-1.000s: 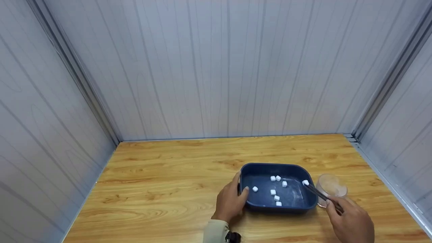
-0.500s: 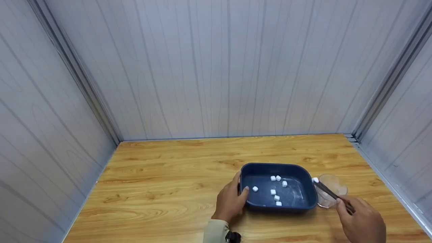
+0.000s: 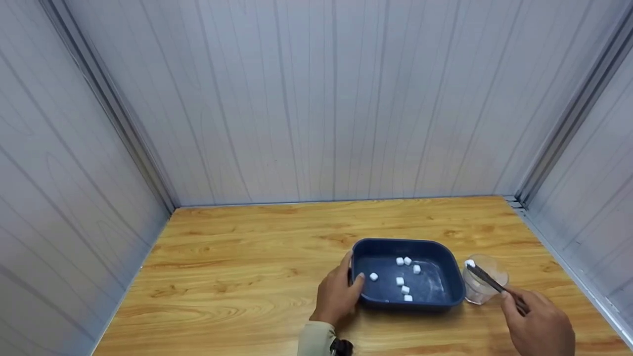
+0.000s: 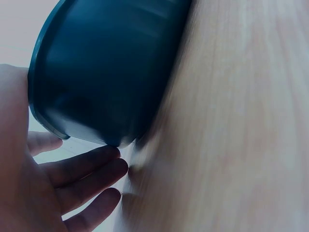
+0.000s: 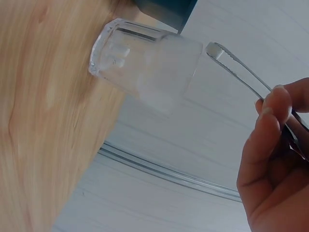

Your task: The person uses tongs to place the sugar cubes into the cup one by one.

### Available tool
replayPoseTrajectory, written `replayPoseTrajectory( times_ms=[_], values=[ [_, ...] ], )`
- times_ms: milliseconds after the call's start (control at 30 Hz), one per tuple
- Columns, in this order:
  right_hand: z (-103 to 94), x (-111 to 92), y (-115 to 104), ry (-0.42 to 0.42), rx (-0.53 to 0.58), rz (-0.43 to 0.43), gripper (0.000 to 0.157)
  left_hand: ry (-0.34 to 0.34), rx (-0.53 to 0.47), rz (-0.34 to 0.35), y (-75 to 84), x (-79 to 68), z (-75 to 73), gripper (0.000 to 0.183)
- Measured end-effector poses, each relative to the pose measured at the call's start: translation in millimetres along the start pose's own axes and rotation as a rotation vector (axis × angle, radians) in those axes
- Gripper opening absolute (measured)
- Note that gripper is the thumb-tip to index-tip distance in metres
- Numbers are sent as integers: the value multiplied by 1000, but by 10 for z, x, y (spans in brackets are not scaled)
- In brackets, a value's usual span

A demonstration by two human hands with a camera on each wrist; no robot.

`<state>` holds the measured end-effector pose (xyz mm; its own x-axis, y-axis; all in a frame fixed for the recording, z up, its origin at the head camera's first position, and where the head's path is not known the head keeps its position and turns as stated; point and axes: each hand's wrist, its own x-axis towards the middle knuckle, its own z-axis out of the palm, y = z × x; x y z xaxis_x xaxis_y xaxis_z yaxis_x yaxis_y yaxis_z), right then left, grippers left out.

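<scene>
My left hand (image 3: 337, 292) holds the left end of a dark blue rectangular dish (image 3: 410, 306), thumb over the rim and fingers along the outer wall. Several small white cubes (image 3: 400, 281) lie scattered on the dish's floor. Between thumb and fingers, my right hand (image 3: 541, 324) pinches dark metal tweezers (image 3: 487, 278). Their serrated tips grip one white cube (image 5: 215, 50), just above the mouth of a clear glass (image 3: 480, 295). In the right wrist view, whitish shapes show near the base of the glass (image 5: 145, 67); they are too unclear to count.
The glass stands close against the dish's right end on a wood-grain table (image 3: 237, 267). Pale panel walls (image 3: 306, 99) enclose the table at the back and both sides. Bare tabletop stretches left of the dish.
My right hand has moved right, carrying the cube in the tweezers from inside the dish, across its right rim, to over the glass. The left hand and dish have stayed put.
</scene>
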<state>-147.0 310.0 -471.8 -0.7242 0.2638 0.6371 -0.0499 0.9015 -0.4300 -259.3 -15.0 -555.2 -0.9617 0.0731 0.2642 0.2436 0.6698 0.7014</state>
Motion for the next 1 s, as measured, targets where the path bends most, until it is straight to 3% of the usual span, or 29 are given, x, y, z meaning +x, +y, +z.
replayPoseTrajectory(
  times_ms=[333,1000],
  values=[
    [-49,17,1,-58,-30,106,11,1,18,-9,18,-12,-7,59],
    [-27,-5,85,-35,-40,92,9,-1,4,-12,16,-6,-6,60]
  ],
)
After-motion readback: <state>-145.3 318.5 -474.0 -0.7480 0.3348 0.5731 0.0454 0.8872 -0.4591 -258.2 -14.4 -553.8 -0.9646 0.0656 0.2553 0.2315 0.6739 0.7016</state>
